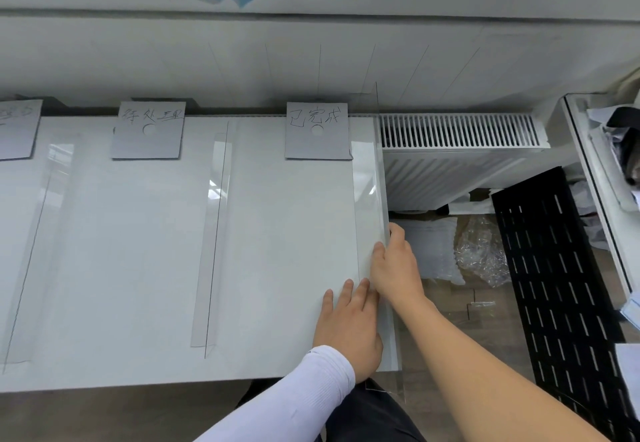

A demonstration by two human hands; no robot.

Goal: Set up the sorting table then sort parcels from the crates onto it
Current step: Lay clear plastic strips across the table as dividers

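The white sorting table [138, 233] fills the left and middle of the view. Three grey handwritten label cards stand along its back edge: one at the far left [17, 129], one in the middle [148, 135], one on the right [317, 131]. Clear acrylic dividers stand across the top, one in the middle [216, 233] and one along the right edge [372, 206]. My left hand [349, 327] lies flat on the base of the right divider. My right hand [394, 265] grips that divider's upright at the table's right edge.
A white radiator [460, 150] stands right of the table. On the floor lie plastic wrap [481, 254], a white padded bag [433, 251] and a black perforated metal panel [554, 285]. A cluttered white desk [602, 178] is at the far right.
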